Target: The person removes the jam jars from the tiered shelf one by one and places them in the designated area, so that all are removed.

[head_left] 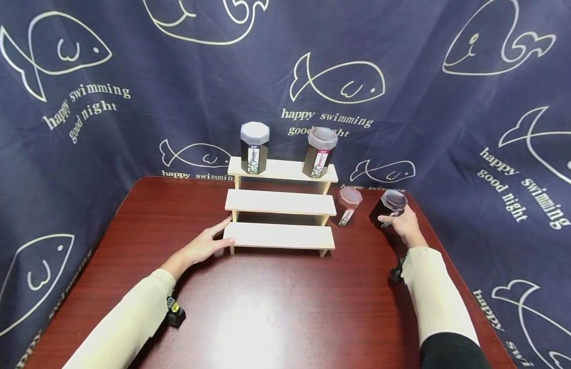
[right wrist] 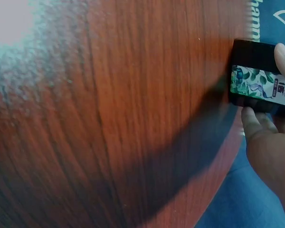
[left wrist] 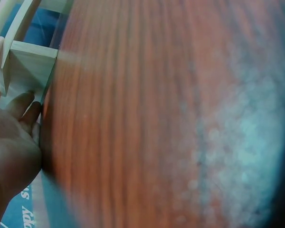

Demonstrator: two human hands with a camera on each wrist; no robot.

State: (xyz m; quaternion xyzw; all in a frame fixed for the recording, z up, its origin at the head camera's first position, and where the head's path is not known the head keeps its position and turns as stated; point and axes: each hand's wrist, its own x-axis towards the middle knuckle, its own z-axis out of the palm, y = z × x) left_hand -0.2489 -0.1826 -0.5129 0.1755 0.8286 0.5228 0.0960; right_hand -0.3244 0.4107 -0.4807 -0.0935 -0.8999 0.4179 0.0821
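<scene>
A pale wooden three-step display rack (head_left: 279,236) stands on the table. My left hand (head_left: 204,248) holds its left end at the lowest step, thumb by the front corner. In the left wrist view, fingers bend against the rack's side panel (left wrist: 31,66). At the far right, my right hand (head_left: 406,225) grips a dark jar (head_left: 390,205) with a clear lid, thumb on the near side. The right wrist view shows the jar's leafy printed label (right wrist: 259,84), with fingers (right wrist: 251,121) along the opposite side from the thumb.
Two dark lidded jars stand on the top step, one at the left (head_left: 254,148) and one at the right (head_left: 319,152). A jar with a reddish lid (head_left: 348,205) stands right of the rack. Dark blue fish-print curtains (head_left: 142,143) surround the reddish-brown table (head_left: 322,307).
</scene>
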